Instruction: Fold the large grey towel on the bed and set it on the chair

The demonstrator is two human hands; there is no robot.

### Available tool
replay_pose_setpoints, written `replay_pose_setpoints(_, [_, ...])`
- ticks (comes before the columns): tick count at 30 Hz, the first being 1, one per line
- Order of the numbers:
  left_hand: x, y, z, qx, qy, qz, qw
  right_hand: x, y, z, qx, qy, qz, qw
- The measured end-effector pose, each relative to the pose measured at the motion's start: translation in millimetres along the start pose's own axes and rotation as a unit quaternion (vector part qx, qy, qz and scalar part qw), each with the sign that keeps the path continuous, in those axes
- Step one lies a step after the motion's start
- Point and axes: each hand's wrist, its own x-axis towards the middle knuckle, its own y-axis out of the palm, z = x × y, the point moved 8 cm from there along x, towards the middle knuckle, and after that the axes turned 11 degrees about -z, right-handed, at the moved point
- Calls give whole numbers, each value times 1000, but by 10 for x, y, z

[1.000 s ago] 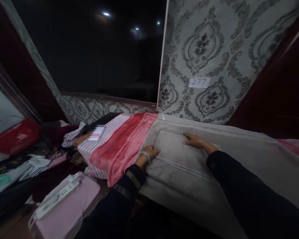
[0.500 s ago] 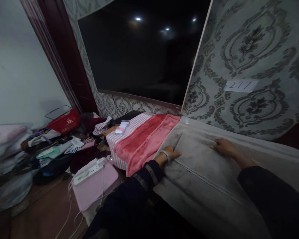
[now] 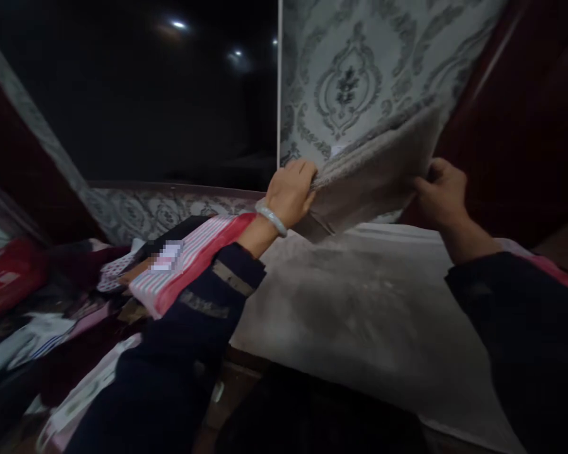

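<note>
A folded grey plush cloth (image 3: 373,180) is held up, tilted, above the grey cover (image 3: 341,309) on the surface in front of me. Its left end is in my left hand (image 3: 291,189), whose fingers are closed over the edge; a pale bangle circles that wrist. My right hand (image 3: 443,192) pinches the opposite end, higher up. Whether the cloth is a garment or a blanket I cannot tell. To the left of the cover lies a red and striped blanket (image 3: 194,252), partly behind my left forearm.
A large dark television (image 3: 137,94) fills the upper left against patterned wallpaper (image 3: 350,82). Loose clothes (image 3: 47,328) and a blurred red basket (image 3: 14,274) are at the left. A white power strip (image 3: 89,384) is at the lower left. Dark red panelling (image 3: 515,126) stands at the right.
Both hands have lifted the grey cloth off the surface, and it now hangs folded between them. My view has turned to the right.
</note>
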Motion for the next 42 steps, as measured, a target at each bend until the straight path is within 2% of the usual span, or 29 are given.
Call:
replay_pose_setpoints(1, [-94, -32, -122, 9, 33, -6, 999, -157, -128, -5, 8, -5, -12, 1000])
replay_pose_setpoints(3, [-493, 41, -368, 22, 93, 12, 995, -646, -325, -146, -11, 1, 4, 1000])
replay_pose_setpoints(5, [-1107, 260, -617, 11, 148, 68, 987, -1283, -463, -378, -16, 25, 55, 998])
replay_pose_setpoints(6, [-1455, 400, -731, -4, 171, 112, 979, -1634, -466, -515, -17, 50, 121, 991])
replay_pose_setpoints(7, [-1793, 526, -825, -19, 186, 151, 971, -1970, -479, -648, -20, 81, 180, 980])
replay_pose_setpoints(9, [-2357, 721, -949, -40, 197, 215, 956, -2480, -568, -842, -38, 124, 238, 963])
replay_pose_setpoints(11, [-2647, 804, -967, -35, 175, 231, 957, -2733, -687, -950, -59, 156, 235, 958])
replay_pose_setpoints(13, [-2714, 820, -943, -29, 147, 225, 963, -2813, -797, -1015, -75, 203, 202, 955])
replay_pose_setpoints(15, [-2676, 816, -921, -34, 127, 221, 966, -2865, -846, -1050, -79, 267, 183, 943])
replay_pose_setpoints(18, [-2631, 820, -869, -50, 97, 221, 969, -2965, -792, -988, -74, 310, 205, 926])
replay_pose_setpoints(23, [-2694, 818, -745, -59, 63, 204, 975, -3055, -672, -800, -119, 259, 250, 925])
replay_pose_setpoints(28, [-2578, 772, -707, -67, 65, 173, 981, -2970, -617, -677, -129, 229, 243, 934])
replay_pose_setpoints(31, [-2501, 701, -757, -78, 67, 148, 984, -2880, -666, -637, -143, 214, 242, 935])
replay_pose_setpoints(34, [-2573, 695, -867, -91, 72, 170, 979, -2837, -797, -680, -135, 235, 212, 939])
replay_pose_setpoints(37, [-2718, 713, -950, -103, 75, 203, 971, -2925, -872, -714, -153, 236, 224, 933])
replay_pose_setpoints(39, [-2774, 684, -953, -118, 69, 196, 971, -2973, -897, -600, -173, 185, 222, 942])
replay_pose_setpoints(42, [-2784, 617, -895, -155, 41, 161, 974, -2990, -923, -171, -168, 65, 169, 969])
